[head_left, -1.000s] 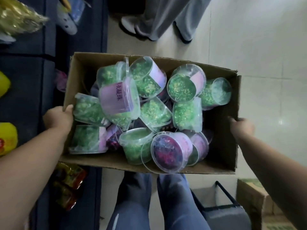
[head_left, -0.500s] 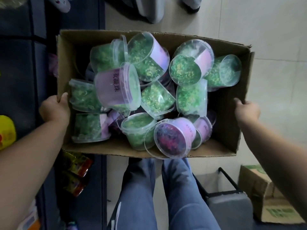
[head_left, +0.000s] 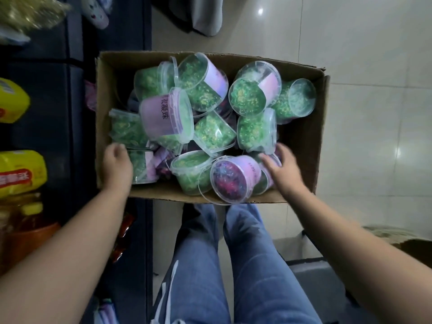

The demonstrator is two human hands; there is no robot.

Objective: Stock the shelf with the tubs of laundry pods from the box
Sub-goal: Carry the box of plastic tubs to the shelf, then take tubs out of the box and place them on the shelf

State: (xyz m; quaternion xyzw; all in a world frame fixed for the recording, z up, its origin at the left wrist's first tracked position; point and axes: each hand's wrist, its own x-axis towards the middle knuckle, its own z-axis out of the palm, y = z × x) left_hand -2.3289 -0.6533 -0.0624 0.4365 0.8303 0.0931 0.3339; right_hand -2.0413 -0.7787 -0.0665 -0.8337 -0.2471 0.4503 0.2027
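- The left hand point(head_left: 118, 164) is over the near left corner of the box point(head_left: 301, 136). Its knuckles are up and its fingers curl downward. Whether they grip anything cannot be told.
- Just beside that hand, toward the middle of the box, a green tub point(head_left: 141, 168) lies on its side, partly under the fingers.
- The right hand point(head_left: 284, 170) reaches into the near right part of the box. Its fingers are spread, fairly straight and blurred, and it holds nothing.
- Its fingertips point(head_left: 266, 159) are at the far edge of a tub of dark purple pods point(head_left: 230, 181). The blur hides whether they touch it.
- That tub lies tipped against the near wall of the box, its clear lid facing up at the camera.
- The other tubs point(head_left: 205, 90), mostly full of green pods, are heaped loosely at all angles across the left and middle of the box.
- One tub with a pale purple label point(head_left: 163, 115) lies on top of the heap in the left half of the box.
- The right end of the box shows bare cardboard.
- Left of the box stands a dark shelf point(head_left: 46, 127) holding yellow packets point(head_left: 21, 171).
- Below the near wall of the box are the person's legs in jeans point(head_left: 257, 265).
- Right of the box is pale tiled floor point(head_left: 374, 101).
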